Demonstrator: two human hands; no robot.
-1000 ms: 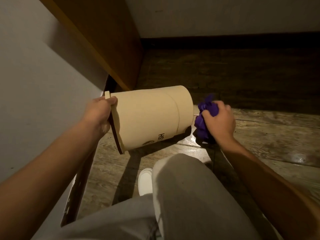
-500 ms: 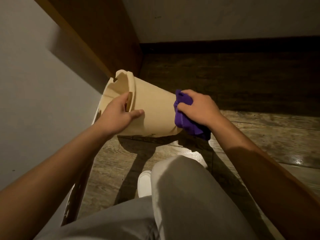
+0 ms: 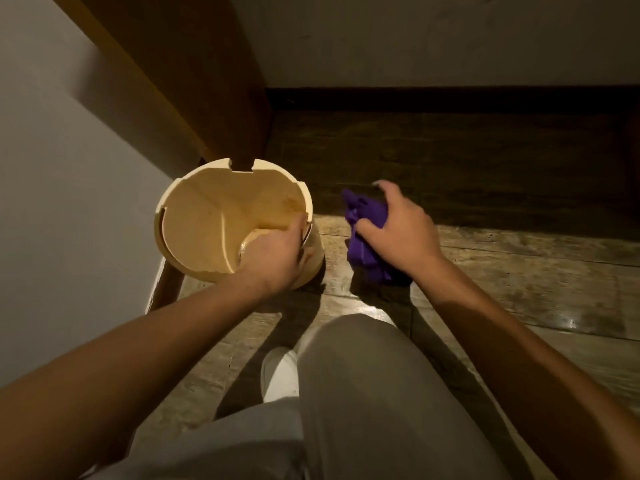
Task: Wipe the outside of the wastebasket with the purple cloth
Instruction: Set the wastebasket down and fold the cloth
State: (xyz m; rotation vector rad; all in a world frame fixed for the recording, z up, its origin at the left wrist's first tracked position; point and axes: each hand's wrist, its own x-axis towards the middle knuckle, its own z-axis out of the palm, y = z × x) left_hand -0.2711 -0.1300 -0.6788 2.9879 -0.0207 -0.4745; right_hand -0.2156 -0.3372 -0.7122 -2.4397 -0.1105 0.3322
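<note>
A cream wastebasket (image 3: 207, 216) stands upright on the wooden floor, its open mouth facing up, close to the white wall. My left hand (image 3: 277, 254) grips its near right rim, fingers over the edge. The crumpled purple cloth (image 3: 367, 233) is bunched in my right hand (image 3: 398, 230), a little to the right of the basket and apart from it, just above the floor.
A brown wooden panel (image 3: 194, 81) rises behind the basket beside the white wall (image 3: 62, 202). A dark baseboard (image 3: 450, 98) runs along the back wall. My grey-trousered knee (image 3: 363, 375) and a white shoe (image 3: 278, 375) are below.
The basket went from lying sideways in the air to standing upright on the floor. My right hand with the cloth came off its side and moved right.
</note>
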